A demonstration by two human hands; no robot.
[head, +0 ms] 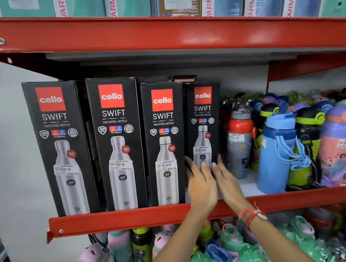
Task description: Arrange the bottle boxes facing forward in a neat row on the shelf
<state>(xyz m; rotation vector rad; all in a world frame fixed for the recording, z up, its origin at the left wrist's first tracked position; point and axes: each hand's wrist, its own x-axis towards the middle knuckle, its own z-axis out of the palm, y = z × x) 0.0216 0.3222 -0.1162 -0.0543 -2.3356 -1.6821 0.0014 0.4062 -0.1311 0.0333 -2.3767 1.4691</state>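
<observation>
Several black Cello Swift bottle boxes stand upright, fronts forward, on the red shelf. The two tall ones are the left box and the one beside it. A shorter box follows. The rightmost box is smaller and sits further back than the rest. My left hand and my right hand reach over the shelf lip to its lower front, fingers spread. The fingertips lie on or just off the box face. Neither hand is closed around it.
Loose bottles crowd the shelf right of the boxes, the nearest a red-and-grey bottle and a blue bottle. The red upper shelf hangs low over the box tops. A dark box stands behind the row. Children's bottles fill the shelf below.
</observation>
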